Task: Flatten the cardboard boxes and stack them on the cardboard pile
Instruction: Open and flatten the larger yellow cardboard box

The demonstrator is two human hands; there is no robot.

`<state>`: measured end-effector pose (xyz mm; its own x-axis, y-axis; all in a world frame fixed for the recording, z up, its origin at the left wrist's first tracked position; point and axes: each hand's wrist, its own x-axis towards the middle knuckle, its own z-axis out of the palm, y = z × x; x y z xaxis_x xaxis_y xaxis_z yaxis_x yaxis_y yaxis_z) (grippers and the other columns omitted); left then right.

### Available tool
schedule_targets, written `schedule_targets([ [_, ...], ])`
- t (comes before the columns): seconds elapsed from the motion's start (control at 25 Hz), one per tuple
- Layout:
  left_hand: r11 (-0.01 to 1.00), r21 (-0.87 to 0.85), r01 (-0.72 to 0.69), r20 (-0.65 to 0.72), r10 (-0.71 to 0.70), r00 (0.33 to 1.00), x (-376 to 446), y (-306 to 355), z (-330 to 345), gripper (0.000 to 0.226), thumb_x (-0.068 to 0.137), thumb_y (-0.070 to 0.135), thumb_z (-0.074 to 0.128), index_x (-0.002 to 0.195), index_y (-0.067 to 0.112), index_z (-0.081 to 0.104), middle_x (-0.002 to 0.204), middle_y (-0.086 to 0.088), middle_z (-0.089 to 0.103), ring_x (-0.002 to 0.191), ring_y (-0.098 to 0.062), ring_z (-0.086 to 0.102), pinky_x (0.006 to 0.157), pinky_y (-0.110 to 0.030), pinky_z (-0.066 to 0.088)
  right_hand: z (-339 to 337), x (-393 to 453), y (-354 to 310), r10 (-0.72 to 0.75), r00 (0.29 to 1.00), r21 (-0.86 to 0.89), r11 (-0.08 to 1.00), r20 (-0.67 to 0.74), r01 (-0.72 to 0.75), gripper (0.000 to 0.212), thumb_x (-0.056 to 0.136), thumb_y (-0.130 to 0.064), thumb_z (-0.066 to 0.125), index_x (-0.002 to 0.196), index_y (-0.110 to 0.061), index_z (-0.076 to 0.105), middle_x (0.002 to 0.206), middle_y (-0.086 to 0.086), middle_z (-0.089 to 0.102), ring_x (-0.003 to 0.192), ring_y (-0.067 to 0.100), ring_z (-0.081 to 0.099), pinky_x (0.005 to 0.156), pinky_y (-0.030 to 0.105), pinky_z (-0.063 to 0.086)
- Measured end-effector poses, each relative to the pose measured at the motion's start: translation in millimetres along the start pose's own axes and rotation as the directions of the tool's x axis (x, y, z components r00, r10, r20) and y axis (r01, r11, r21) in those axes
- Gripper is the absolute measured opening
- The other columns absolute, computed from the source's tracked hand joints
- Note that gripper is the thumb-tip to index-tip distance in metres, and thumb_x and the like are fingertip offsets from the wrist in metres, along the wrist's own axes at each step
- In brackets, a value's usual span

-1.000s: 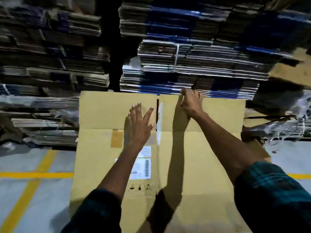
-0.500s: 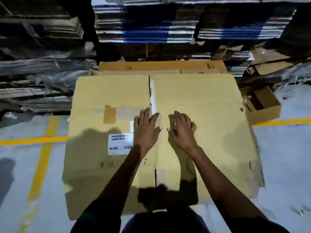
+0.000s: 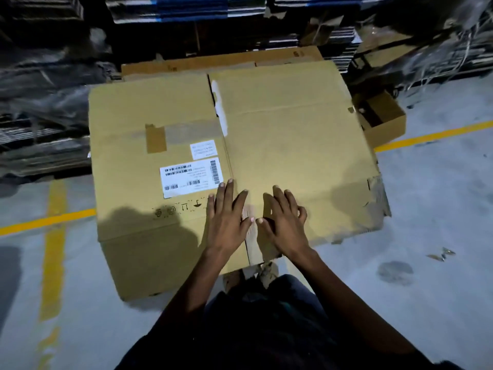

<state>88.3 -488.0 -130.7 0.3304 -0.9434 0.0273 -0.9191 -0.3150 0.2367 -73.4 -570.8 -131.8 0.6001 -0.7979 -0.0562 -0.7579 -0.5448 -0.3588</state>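
A large flattened cardboard box [image 3: 288, 134] lies flat in front of me, with white barcode labels and strips of tape on its left half. Beneath it, at the far edge, other flat cardboard of the pile [image 3: 213, 64] sticks out. My left hand [image 3: 226, 220] rests palm down near the box's front edge, fingers spread, just left of the centre seam. Beside it, right of the seam, my right hand [image 3: 282, 222] also presses on the cardboard with slightly curled fingers. Neither hand holds anything.
A small open cardboard box [image 3: 381, 118] stands on the floor at the right of the pile. Tall stacks of bundled flat cartons [image 3: 181, 9] fill the back and left. Yellow lines [image 3: 53, 247] cross the grey floor. Scraps [image 3: 440, 255] lie at the right.
The box has gone from tilted up to lying flat on the pile. Both hands have slid back along the seam toward its front edge.
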Motion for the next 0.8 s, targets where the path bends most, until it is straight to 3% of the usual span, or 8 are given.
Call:
schedule_targets([
  [0.16, 0.986, 0.165, -0.013, 0.034, 0.008, 0.999, -45, 8, 15, 0.092, 0.084, 0.064, 0.059, 0.158, 0.027, 0.018, 0.166, -0.012, -0.001, 0.152, -0.033, 0.000, 0.119, -0.055, 0.015, 13, -52, 9, -0.044, 0.981, -0.060, 0.997, 0.189, 0.056, 0.091, 0.084, -0.059, 0.062, 0.158, -0.030, 0.016, 0.167, 0.001, -0.011, 0.152, 0.034, -0.002, 0.107, 0.063, 0.022],
  [0.28, 0.972, 0.234, 0.036, 0.075, -0.055, 0.996, -66, 20, 27, 0.107, 0.078, 0.071, 0.061, 0.159, 0.027, 0.007, 0.165, -0.014, -0.010, 0.152, -0.034, -0.008, 0.120, -0.055, 0.012, 24, -77, 21, 0.009, 0.962, -0.153, 0.988, 0.274, 0.034, 0.114, 0.076, -0.046, 0.081, 0.158, -0.034, 0.002, 0.164, 0.001, -0.024, 0.151, 0.039, -0.008, 0.108, 0.069, 0.024],
  [0.4, 0.944, 0.329, -0.019, 0.143, -0.029, 0.989, -86, 25, 45, 0.127, 0.067, 0.081, 0.063, 0.158, 0.026, -0.006, 0.163, -0.016, -0.016, 0.152, -0.034, -0.010, 0.120, -0.057, 0.008, 30, -80, 28, 0.055, 0.983, -0.218, 0.976, 0.176, -0.016, 0.118, 0.076, -0.020, 0.084, 0.158, -0.037, 0.001, 0.165, 0.007, -0.019, 0.150, 0.044, -0.005, 0.107, 0.068, 0.025],
  [0.52, 0.925, 0.360, -0.122, 0.222, 0.042, 0.974, -92, 24, 43, 0.132, 0.068, 0.064, 0.076, 0.156, 0.028, -0.016, 0.162, -0.012, -0.023, 0.150, -0.033, -0.016, 0.119, -0.058, 0.008, 27, -73, 36, -0.071, 0.990, -0.266, 0.959, 0.118, 0.100, 0.116, 0.075, 0.010, 0.070, 0.158, -0.038, 0.005, 0.167, 0.008, -0.012, 0.151, 0.044, -0.004, 0.107, 0.068, 0.024],
  [0.64, 0.929, 0.346, -0.131, 0.237, 0.049, 0.970, -76, 25, 27, 0.135, 0.068, 0.054, 0.081, 0.154, 0.030, -0.020, 0.160, -0.012, -0.028, 0.148, -0.034, -0.022, 0.118, -0.060, 0.005, 10, -59, 37, -0.073, 0.988, -0.273, 0.956, 0.133, 0.107, 0.121, 0.070, 0.007, 0.075, 0.157, -0.038, 0.004, 0.167, 0.008, -0.012, 0.151, 0.043, -0.003, 0.107, 0.064, 0.025],
  [0.8, 0.950, 0.294, -0.105, 0.175, 0.054, 0.983, -60, 19, 6, 0.128, 0.063, 0.059, 0.082, 0.158, 0.032, 0.000, 0.166, -0.006, -0.005, 0.153, -0.030, -0.005, 0.118, -0.056, 0.011, -15, -46, 32, -0.072, 0.987, -0.266, 0.958, 0.147, 0.110, 0.112, 0.071, -0.004, 0.079, 0.157, -0.035, 0.014, 0.168, 0.004, 0.000, 0.152, 0.036, 0.006, 0.107, 0.057, 0.027],
])
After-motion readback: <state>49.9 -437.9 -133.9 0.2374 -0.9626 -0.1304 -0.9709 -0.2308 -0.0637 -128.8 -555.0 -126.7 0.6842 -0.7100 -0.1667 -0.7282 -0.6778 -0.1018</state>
